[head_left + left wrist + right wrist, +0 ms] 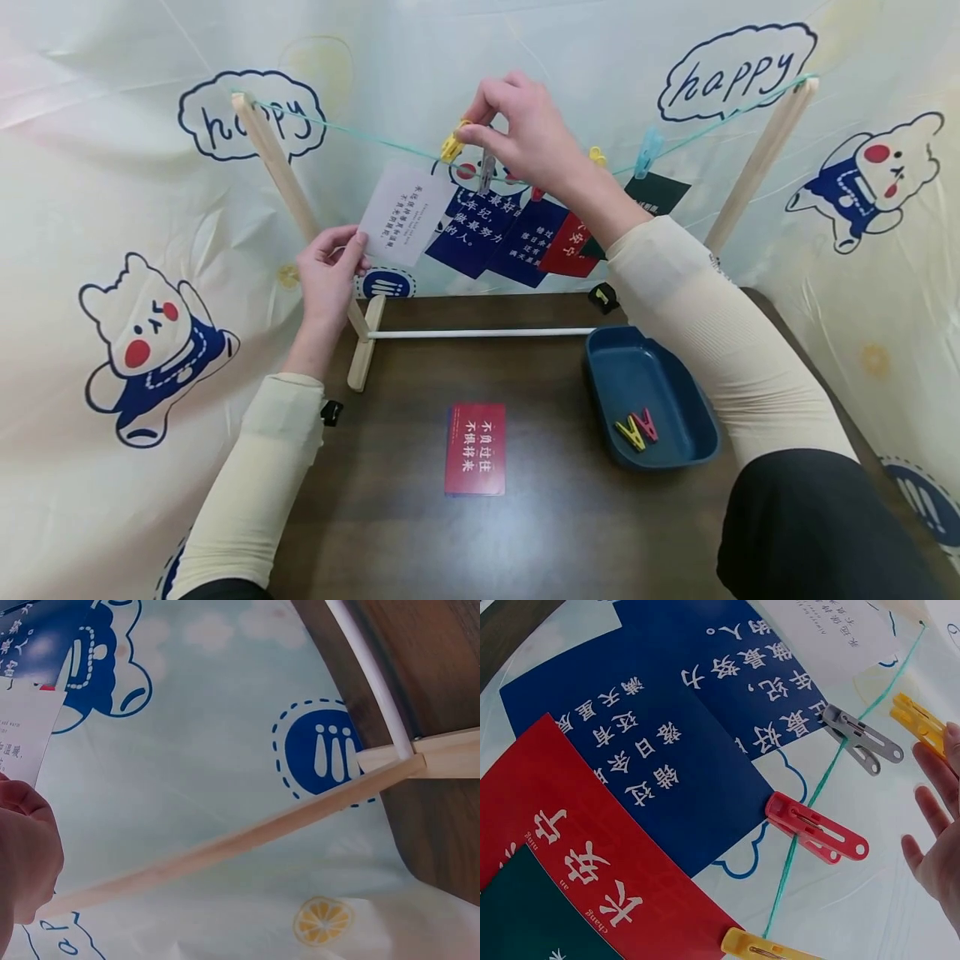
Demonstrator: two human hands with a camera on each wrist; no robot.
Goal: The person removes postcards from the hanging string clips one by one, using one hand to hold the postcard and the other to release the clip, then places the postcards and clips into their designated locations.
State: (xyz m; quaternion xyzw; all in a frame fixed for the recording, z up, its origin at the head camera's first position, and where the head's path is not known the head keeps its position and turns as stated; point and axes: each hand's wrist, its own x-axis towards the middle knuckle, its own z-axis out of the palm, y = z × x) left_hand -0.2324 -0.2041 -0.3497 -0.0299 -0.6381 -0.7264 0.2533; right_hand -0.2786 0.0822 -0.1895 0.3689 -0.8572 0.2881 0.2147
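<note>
My left hand (330, 267) pinches a white printed card (405, 217) by its lower left edge, with the card's top close to the green string (360, 136). Just above the string, my right hand (532, 133) holds a yellow clothespin (919, 724) between thumb and fingers. In the right wrist view, that clothespin is apart from the string. A grey clothespin (862, 739) and a red clothespin (817, 827) hold two blue cards (472, 233) on the string. Further right hang a red card (570, 246) and a dark green card (660, 192), the latter under a light blue clothespin (648, 154).
Wooden posts (761, 167) carry the string, and a white rod (480, 333) runs low between them. On the brown table stands a blue tray (600, 400) with a yellow and a pink clothespin (649, 423). A red card (476, 450) lies left of it.
</note>
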